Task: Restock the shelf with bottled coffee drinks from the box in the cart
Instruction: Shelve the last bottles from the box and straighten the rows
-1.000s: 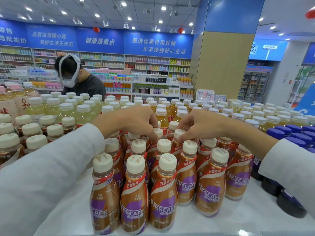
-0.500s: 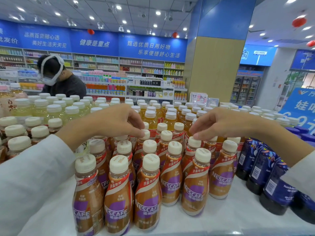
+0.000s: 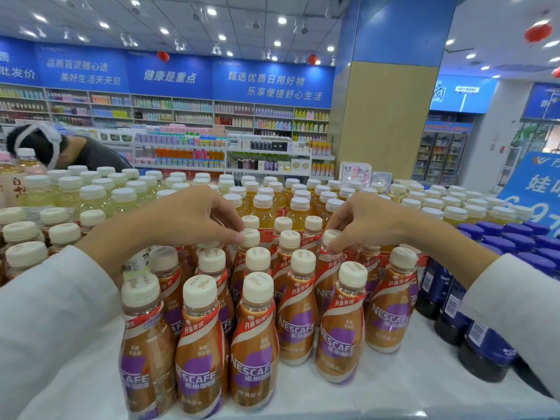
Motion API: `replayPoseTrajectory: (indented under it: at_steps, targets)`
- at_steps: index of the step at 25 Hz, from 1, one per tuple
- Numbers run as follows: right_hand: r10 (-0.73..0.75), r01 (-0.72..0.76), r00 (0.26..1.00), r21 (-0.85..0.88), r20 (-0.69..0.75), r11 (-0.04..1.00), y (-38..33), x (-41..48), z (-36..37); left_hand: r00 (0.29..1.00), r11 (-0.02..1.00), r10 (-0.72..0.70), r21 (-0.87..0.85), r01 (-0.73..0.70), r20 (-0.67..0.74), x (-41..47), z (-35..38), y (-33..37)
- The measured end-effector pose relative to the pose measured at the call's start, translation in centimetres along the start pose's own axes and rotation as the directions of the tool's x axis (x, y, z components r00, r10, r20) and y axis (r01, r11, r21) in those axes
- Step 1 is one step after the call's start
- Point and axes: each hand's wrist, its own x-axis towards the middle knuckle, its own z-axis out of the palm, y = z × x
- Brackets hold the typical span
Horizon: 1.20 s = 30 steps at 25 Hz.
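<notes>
Several brown-and-purple bottled coffee drinks (image 3: pixel 253 350) with cream caps stand in rows on the white shelf top (image 3: pixel 409 386). My left hand (image 3: pixel 194 218) reaches over the rows, its fingertips pinching the cap of one coffee bottle (image 3: pixel 251 237) in a back row. Over to the right, my right hand (image 3: pixel 368 221) grips the neck of another coffee bottle (image 3: pixel 330 237). Both bottles stand upright among the others. The box and the cart are out of view.
Dark blue bottles (image 3: pixel 485 353) stand to the right of the coffee. Yellow and pale drink bottles (image 3: pixel 91 195) fill the back and left. A person (image 3: pixel 75 151) bends down behind the display at the far left. Store shelves line the back wall.
Both hands have shifted from the middle of the rows to caps farther apart, and now pinch two bottles. The view has dropped slightly and the other person has bent lower.
</notes>
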Motion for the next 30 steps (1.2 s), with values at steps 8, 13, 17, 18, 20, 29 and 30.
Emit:
replayPoseTrajectory:
  at_steps: [8, 13, 17, 18, 20, 29, 30]
  targets:
    - [0.021, -0.021, 1.000, 0.042, -0.001, 0.999, 0.0, 1.6, 0.8, 1.000, 0.999, -0.014, -0.045, 0.014, 0.004, -0.6, 0.0, -0.5]
    - [0.013, -0.013, 1.000, 0.053, -0.008, 0.999, -0.2, 1.5, 1.0, 1.000, 0.999, -0.022, -0.047, 0.022, 0.002, -0.7, 0.1, -0.5]
    - [0.009, -0.007, 0.999, 0.059, -0.036, 0.998, -0.1, 1.3, 1.2, 1.000, 0.999, -0.030, -0.043, 0.031, 0.007, -0.7, 0.1, -0.5]
    - [0.014, -0.012, 0.999, 0.054, -0.034, 0.998, 0.0, 1.2, 1.2, 0.999, 0.999, -0.032, -0.038, 0.033, 0.008, -0.8, 0.1, -0.5]
    - [0.025, -0.024, 0.999, 0.034, -0.025, 0.999, -0.1, 1.1, 1.2, 0.999, 0.999, -0.038, -0.036, 0.038, 0.008, -0.8, 0.1, -0.5]
    - [-0.043, 0.011, 0.990, -0.227, -0.137, 0.974, -3.1, -0.5, 0.0, 0.942, 0.981, -0.142, -0.173, 0.092, -0.303, -6.7, -1.8, -2.3]
    - [-0.117, 0.083, 0.977, -0.187, -0.178, 0.979, -4.5, -1.1, -0.1, 0.929, 0.976, -0.161, -0.192, 0.100, -0.333, -7.7, -1.8, -2.9]
